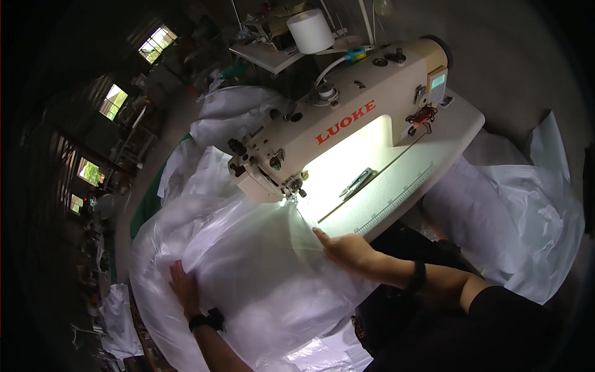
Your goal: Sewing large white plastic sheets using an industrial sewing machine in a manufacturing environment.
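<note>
A broad, crumpled piece of white translucent plastic sheeting (260, 248) covers the near left side of a sewing machine (347, 118). It runs up under the lit needle and presser foot (295, 188). My left hand (184, 288) lies on the sheeting at the left, its fingers stretched out. Just in front of the needle, my right hand (347, 251) grips the sheeting's edge, with the index finger pointing along it; the thumb and other fingers are mostly hidden. On the machine bed lie small thread snips (356, 183), apart from both hands.
A white thread cone (311, 31) stands behind the machine. More white sheeting (514, 204) is heaped at the right, and another pile (235, 108) lies beyond the machine head. A ruler scale (396, 201) runs along the bed's front edge. Windows (113, 101) line the dim left wall.
</note>
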